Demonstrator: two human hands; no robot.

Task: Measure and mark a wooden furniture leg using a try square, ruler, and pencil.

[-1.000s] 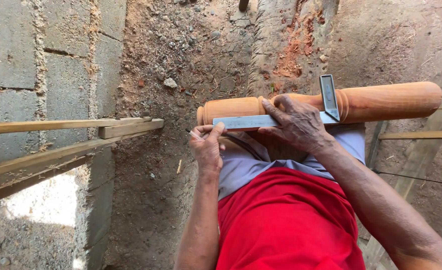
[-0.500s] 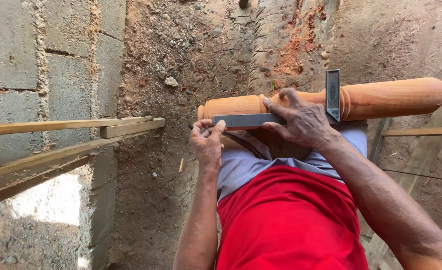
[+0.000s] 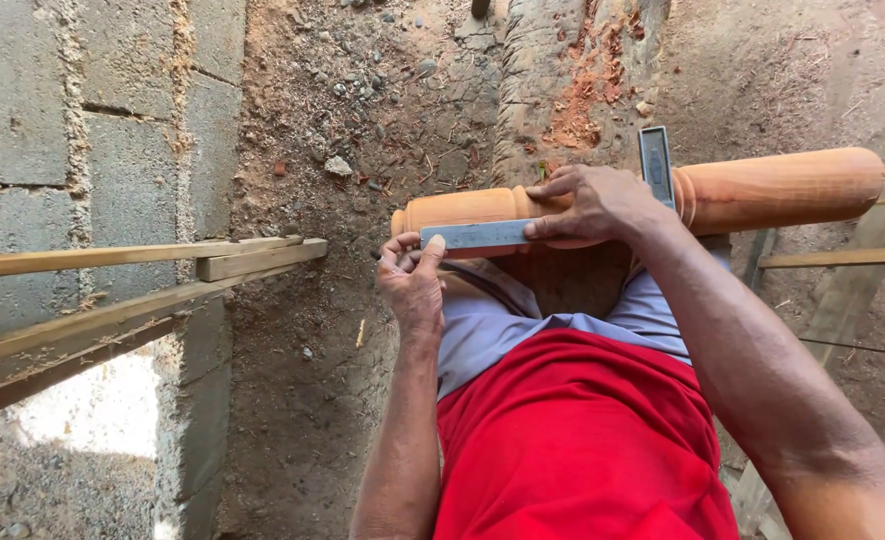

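1. Reddish-orange turned wood is what the whole scene is built around: a turned wooden post (image 3: 763,190) is laid crosswise over the person's lap, its rounded end off to the right and its narrower end near the middle of the view.
2. A metal try square (image 3: 483,235) is laid on the post, the long steel blade running along its length and the darker stock (image 3: 655,160) standing up across it.
3. The right hand (image 3: 593,205) is pressed flat over the blade and the post together, fingers (image 3: 553,185) spread and curled over the top, so both are pinned rather than gripped in a closed fist.
4. The left hand (image 3: 413,285) is held at the blade's left tip, right at the post's narrow end. The fingers are pinched close together there; something thin may be held between them, but it can't be made out.
5. Grey shorts (image 3: 493,320) and a red shirt (image 3: 583,440) are seen below the post.
6. Dirt ground (image 3: 363,120) littered with small stones and sawdust is seen underneath everything.
7. A grey block wall (image 3: 73,130) is seen on the left, with rough wooden slats (image 3: 143,260) sticking out from it toward the person, well apart from the hands.
8. More timber pieces (image 3: 833,260) are visible at the right edge, just under the post's thick end.
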